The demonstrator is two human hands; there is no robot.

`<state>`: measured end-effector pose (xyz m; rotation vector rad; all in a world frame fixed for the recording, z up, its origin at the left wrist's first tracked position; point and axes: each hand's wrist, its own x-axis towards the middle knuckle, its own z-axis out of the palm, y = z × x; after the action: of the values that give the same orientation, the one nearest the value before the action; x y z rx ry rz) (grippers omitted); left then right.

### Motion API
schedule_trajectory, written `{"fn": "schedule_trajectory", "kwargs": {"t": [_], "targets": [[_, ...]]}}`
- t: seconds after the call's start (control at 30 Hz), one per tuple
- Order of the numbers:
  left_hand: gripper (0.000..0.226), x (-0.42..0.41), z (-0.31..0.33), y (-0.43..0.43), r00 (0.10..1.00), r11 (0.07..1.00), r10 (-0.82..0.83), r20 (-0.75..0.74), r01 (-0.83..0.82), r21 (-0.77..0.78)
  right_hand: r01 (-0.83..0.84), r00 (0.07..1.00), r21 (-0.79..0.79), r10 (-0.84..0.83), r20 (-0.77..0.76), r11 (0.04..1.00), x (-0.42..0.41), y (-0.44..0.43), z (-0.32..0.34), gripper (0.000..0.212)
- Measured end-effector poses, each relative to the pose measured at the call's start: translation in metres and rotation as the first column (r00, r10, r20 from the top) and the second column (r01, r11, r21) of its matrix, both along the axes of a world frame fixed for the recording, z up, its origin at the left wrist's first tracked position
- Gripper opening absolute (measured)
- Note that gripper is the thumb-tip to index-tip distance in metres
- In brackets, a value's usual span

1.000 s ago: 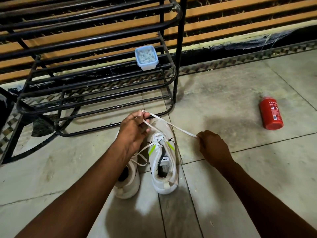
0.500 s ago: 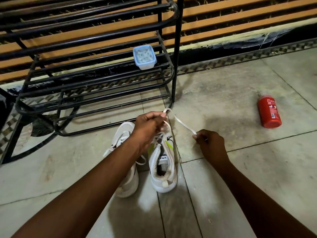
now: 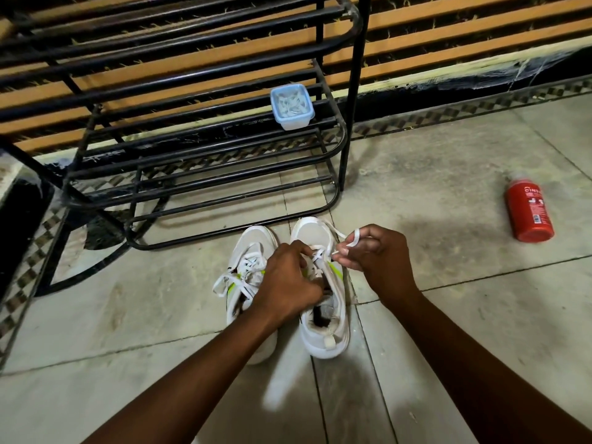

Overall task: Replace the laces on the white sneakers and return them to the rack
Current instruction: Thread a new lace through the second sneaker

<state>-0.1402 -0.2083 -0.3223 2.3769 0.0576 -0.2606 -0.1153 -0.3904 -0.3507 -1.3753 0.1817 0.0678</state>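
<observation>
Currently, lace end between right fingers, just above sneaker.

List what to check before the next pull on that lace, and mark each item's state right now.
1. End gripped: the right hand pinches the lace, looped over a finger: ok.
2. Shoe steadied: the left hand holds the lace on the sneaker being laced: ok.
3. Eyelet threaded correctly: hidden under the left hand: cannot tell.
4. Second shoe finished: the other sneaker has laces hanging loose: not ok.
5. Pair back on the rack: both stand on the floor: not ok.
6. Work area: the red can lies apart, to the right: ok.
</observation>
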Motion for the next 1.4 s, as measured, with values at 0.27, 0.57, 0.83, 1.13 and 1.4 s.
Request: {"fn": "schedule_trajectory", "kwargs": {"t": [0.27, 0.57, 0.83, 1.13, 1.4], "targets": [[0.031, -0.004, -0.011, 0.003, 0.994, 0.994, 0.109, -0.008, -0.109, -0.015, -0.023, 0.986, -0.57, 0.111, 0.12, 0.822, 0.004, 0.03, -0.007, 0.019], [0.015, -0.004, -0.012, 0.016, 0.977, 0.965, 0.183, -0.108, -0.2, -0.17, 0.043, 0.976, -0.63, 0.103, 0.193, 0.775, 0.004, 0.049, -0.01, 0.018], [0.019, -0.003, -0.017, 0.018, 0.956, 0.923, 0.227, -0.189, -0.273, -0.272, 0.032, 0.956, -0.735, 0.193, 0.219, 0.677, 0.005, 0.052, -0.021, 0.032], [0.032, 0.0, -0.015, 0.02, 0.953, 0.931, 0.228, -0.198, -0.273, -0.242, -0.029, 0.89, -0.879, 0.412, 0.194, 0.477, 0.022, 0.053, -0.023, 0.04], [0.019, 0.0, -0.016, 0.015, 0.975, 0.968, 0.199, -0.098, -0.211, -0.134, -0.013, 0.92, -0.878, 0.349, 0.177, 0.479, 0.019, 0.051, -0.023, 0.033]]}}
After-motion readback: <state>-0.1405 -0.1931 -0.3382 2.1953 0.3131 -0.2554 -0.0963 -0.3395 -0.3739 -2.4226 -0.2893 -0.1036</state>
